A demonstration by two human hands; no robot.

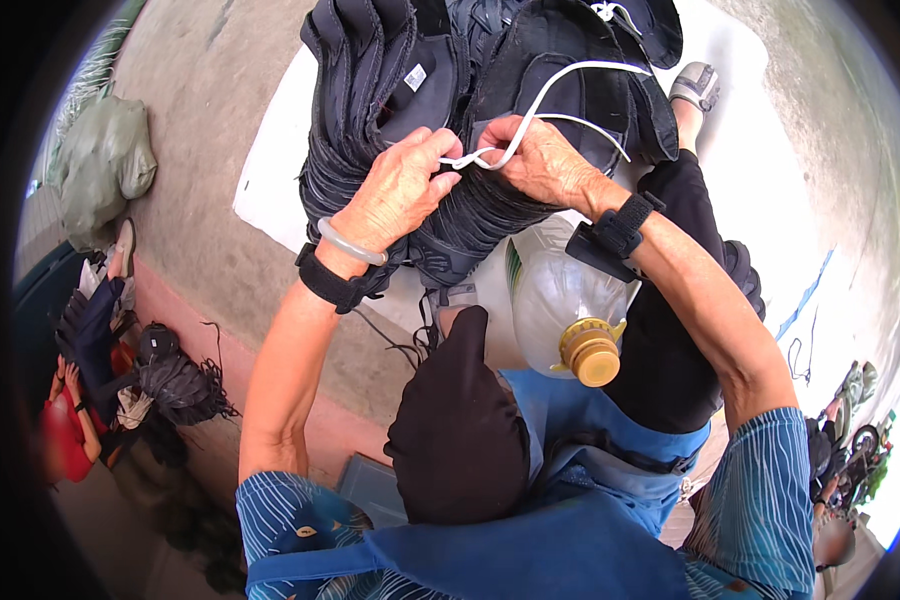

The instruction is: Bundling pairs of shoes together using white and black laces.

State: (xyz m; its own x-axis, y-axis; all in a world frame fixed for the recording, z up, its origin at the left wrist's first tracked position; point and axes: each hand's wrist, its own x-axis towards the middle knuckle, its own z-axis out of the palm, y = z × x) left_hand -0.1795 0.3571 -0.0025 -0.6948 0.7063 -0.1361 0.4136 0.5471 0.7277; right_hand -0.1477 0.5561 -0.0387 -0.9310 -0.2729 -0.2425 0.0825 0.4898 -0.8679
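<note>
In front of me stand nested stacks of black fabric pieces that look like shoe uppers, with a white cord across them. My left hand, above the near left of the stacks, pinches one side of a crossing or knot in the cord. On the other side of that crossing, my right hand grips the cord with curled fingers. A loose loop and an end of the cord extend to the right over the stack. Some of the right fingertips are hidden. Both wrists carry black straps.
A large clear plastic bottle with a yellow cap lies between my legs. Under the stacks is a white sheet. Further left are a grey-green sack, a black bundle and a seated person in red.
</note>
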